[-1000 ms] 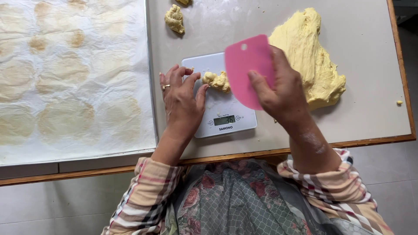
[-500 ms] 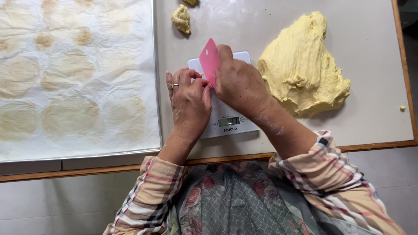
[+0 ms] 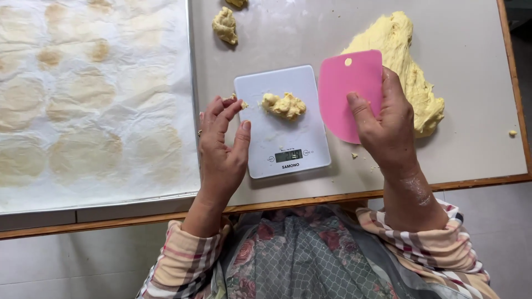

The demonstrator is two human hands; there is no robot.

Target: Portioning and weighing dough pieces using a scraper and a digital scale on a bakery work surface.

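Observation:
A small lump of yellow dough (image 3: 284, 105) lies on a white kitchen scale (image 3: 282, 138) in front of me. My left hand (image 3: 221, 147) hovers at the scale's left edge, pinching a tiny bit of dough (image 3: 239, 102) between its fingertips. My right hand (image 3: 388, 124) is right of the scale and grips a pink plastic scraper (image 3: 346, 91), held flat above the table. Behind the scraper sits a big mass of yellow dough (image 3: 413, 72).
A metal tray lined with stained baking paper (image 3: 94, 99) fills the left of the table. Two small dough pieces lie at the back, one (image 3: 225, 25) near the tray, another (image 3: 237, 3) at the frame's top. Crumbs dot the table (image 3: 476, 138) near the wooden front edge.
Both hands were over the scale, the scraper pressed to the dough. My right hand has drawn right with the scraper, my left has pulled back, and a dough lump is left on the scale.

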